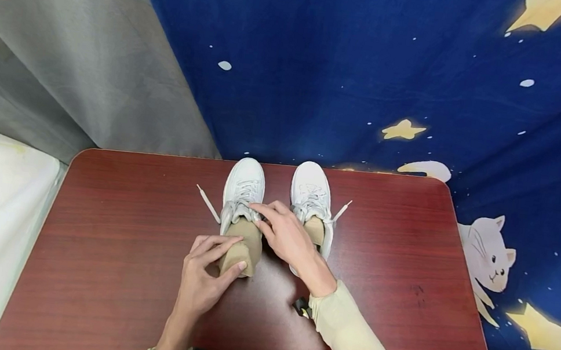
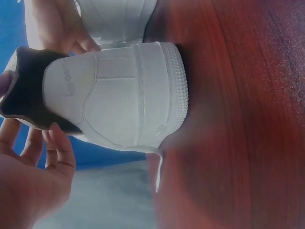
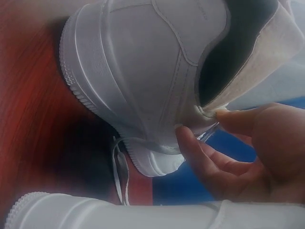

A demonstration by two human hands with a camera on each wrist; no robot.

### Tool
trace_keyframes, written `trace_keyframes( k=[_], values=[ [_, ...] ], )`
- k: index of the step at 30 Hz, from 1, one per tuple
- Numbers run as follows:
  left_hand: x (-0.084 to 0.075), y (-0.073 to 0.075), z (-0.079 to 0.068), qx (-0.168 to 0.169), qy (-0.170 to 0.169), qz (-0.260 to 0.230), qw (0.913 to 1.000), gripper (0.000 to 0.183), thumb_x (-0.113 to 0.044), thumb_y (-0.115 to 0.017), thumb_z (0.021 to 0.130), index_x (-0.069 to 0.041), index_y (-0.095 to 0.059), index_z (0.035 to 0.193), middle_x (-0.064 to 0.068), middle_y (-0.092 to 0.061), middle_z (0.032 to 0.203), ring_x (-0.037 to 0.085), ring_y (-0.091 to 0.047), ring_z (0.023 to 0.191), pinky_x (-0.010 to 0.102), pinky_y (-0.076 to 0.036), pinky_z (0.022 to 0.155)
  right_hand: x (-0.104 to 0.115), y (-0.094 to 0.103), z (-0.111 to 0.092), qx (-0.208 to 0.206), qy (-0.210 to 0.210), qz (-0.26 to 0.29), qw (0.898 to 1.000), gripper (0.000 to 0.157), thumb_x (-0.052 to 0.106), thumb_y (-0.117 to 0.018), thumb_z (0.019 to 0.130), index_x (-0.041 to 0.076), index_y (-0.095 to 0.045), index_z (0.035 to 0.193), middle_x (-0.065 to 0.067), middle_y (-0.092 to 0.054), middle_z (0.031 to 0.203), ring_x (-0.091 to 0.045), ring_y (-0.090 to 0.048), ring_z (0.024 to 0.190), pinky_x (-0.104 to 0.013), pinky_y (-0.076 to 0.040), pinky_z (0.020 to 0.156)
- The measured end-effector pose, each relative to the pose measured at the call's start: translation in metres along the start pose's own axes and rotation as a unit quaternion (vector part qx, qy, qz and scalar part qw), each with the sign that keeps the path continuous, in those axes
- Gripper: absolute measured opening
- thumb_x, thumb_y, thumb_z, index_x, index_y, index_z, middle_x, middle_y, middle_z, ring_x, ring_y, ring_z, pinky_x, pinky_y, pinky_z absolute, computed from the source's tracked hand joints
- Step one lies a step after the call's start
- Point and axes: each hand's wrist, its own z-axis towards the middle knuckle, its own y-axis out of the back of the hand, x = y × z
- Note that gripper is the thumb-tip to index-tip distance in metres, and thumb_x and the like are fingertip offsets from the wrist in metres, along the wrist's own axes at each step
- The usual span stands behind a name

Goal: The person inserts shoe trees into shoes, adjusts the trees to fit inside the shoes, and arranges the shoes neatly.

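Two white sneakers stand side by side, toes at the far table edge. Inside the left sneaker rises a tan, stiff paper-like insert, its hollow side dark in both wrist views. My left hand holds the upper end of that insert between thumb and fingers. Across the left sneaker's throat, my right hand pinches the collar edge beside the laces; in the right wrist view its thumb is right at the insert's edge. The right sneaker sits under my right wrist, with tan material in its opening.
Both sneakers rest on a reddish-brown wooden table. A loose lace end sticks out on the left, another lace end on the right. A small black object is by my right sleeve. A blue starry curtain hangs behind.
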Motion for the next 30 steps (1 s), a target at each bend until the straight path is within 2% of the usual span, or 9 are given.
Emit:
trace_keyframes(
  k=[7, 16, 30],
  values=[
    [0.0008, -0.0018, 0.0019, 0.001, 0.006, 0.005, 1.0000, 0.044, -0.013, -0.086, 0.074, -0.017, -0.076, 0.116, -0.004, -0.071, 0.109, 0.017, -0.055, 0.097, 0.024, -0.041, 0.083, 0.0003, 0.0004, 0.0000, -0.005, -0.008, 0.000, 1.000, 0.037, 0.021, -0.061, 0.100, 0.024, -0.062, 0.136, 0.000, -0.062, 0.101, -0.010, -0.053, 0.077, -0.028, -0.048, 0.071],
    [0.0033, -0.0042, 0.0011, -0.009, -0.015, 0.019, 0.9997, 0.043, -0.015, -0.085, 0.074, -0.018, -0.076, 0.116, -0.004, -0.071, 0.112, 0.018, -0.055, 0.097, 0.026, -0.041, 0.085, 0.0013, -0.0008, -0.0008, -0.001, -0.013, 0.000, 1.000, 0.037, 0.021, -0.061, 0.099, 0.025, -0.062, 0.136, -0.001, -0.062, 0.102, -0.010, -0.054, 0.079, -0.029, -0.048, 0.072],
    [0.0100, -0.0059, 0.0015, -0.002, -0.005, 0.026, 0.9996, 0.044, -0.019, -0.086, 0.075, -0.021, -0.075, 0.118, -0.005, -0.070, 0.114, 0.017, -0.055, 0.100, 0.027, -0.042, 0.087, -0.0002, -0.0009, -0.0005, -0.004, -0.007, -0.003, 1.000, 0.036, 0.020, -0.062, 0.099, 0.024, -0.063, 0.135, 0.002, -0.060, 0.101, -0.009, -0.053, 0.079, -0.028, -0.048, 0.072]
  ],
)
